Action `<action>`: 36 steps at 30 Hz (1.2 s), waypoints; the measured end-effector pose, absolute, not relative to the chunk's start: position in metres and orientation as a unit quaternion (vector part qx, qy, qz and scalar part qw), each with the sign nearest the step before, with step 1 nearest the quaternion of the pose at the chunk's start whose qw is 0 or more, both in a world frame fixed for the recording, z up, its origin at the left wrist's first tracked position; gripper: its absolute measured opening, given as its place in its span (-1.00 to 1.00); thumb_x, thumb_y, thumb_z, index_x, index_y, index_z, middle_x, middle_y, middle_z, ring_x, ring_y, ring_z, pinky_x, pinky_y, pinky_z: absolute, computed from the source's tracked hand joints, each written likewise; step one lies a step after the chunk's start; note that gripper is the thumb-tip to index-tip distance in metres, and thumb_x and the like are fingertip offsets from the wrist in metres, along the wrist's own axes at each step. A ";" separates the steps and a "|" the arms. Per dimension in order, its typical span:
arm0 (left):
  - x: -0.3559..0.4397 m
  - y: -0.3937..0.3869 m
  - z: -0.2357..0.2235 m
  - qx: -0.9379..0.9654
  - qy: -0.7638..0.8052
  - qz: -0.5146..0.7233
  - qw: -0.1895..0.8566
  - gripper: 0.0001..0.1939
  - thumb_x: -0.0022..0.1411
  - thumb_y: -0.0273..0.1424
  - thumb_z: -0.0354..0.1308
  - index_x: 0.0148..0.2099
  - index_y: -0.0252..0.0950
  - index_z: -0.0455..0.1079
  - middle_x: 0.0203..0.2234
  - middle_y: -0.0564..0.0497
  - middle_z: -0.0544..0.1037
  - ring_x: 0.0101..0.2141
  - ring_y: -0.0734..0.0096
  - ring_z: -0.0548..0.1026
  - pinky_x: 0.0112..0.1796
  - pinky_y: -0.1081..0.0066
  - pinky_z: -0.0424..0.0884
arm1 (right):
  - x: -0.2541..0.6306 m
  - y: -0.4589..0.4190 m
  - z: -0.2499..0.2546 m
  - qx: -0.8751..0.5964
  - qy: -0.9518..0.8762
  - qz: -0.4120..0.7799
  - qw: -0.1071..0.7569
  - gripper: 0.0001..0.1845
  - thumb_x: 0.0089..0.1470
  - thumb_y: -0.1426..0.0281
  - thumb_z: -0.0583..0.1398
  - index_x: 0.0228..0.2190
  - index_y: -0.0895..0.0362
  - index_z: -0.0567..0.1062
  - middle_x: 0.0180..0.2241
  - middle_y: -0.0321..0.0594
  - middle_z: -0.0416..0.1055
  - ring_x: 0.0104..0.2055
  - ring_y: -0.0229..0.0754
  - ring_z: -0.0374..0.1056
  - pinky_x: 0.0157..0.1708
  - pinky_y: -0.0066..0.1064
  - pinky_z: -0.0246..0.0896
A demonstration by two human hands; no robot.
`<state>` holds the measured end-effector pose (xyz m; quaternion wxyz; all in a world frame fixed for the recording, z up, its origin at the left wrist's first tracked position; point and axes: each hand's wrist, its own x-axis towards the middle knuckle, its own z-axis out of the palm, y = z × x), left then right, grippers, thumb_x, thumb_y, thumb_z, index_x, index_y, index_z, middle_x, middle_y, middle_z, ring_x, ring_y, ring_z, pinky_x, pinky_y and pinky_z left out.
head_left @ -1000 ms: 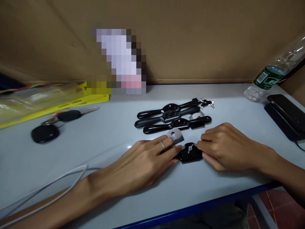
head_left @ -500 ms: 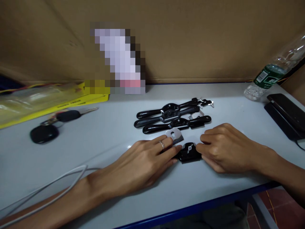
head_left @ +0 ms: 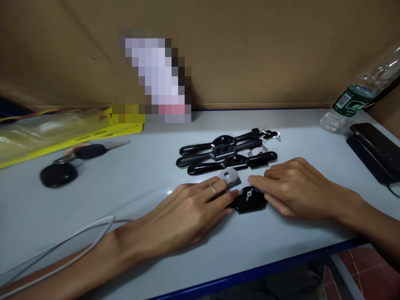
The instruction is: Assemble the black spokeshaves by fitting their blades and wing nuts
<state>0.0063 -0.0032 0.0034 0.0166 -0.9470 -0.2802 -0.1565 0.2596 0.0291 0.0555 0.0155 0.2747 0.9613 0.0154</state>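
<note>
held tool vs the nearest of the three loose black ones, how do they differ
The held tool has a silver wing screw at its middle; the loose tool shows none there. The held tool's handles are mostly hidden by the left hand and right hand; the loose tool's handles are in view. Both are glossy black.

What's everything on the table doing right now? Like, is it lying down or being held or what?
Left hand: gripping
Right hand: gripping, one finger out
Wing-screw tool: held at both ends
Three black tools: lying side by side
Silver plate: lying loose
Car keys: lying down
Bottle: leaning
Phone: screen dark
</note>
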 end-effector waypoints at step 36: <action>0.008 -0.004 0.008 -0.953 -0.258 -0.154 0.045 -0.76 0.46 -0.54 -0.09 -0.04 -0.38 0.41 -0.36 -0.03 0.48 -0.40 0.34 0.47 -0.48 0.39 0.37 | 0.260 0.025 0.052 0.227 0.973 0.001 -0.033 -0.74 0.29 0.50 0.03 -0.38 0.16 0.48 -0.55 -0.27 0.41 -0.55 -0.26 0.12 -0.49 -0.29 -0.26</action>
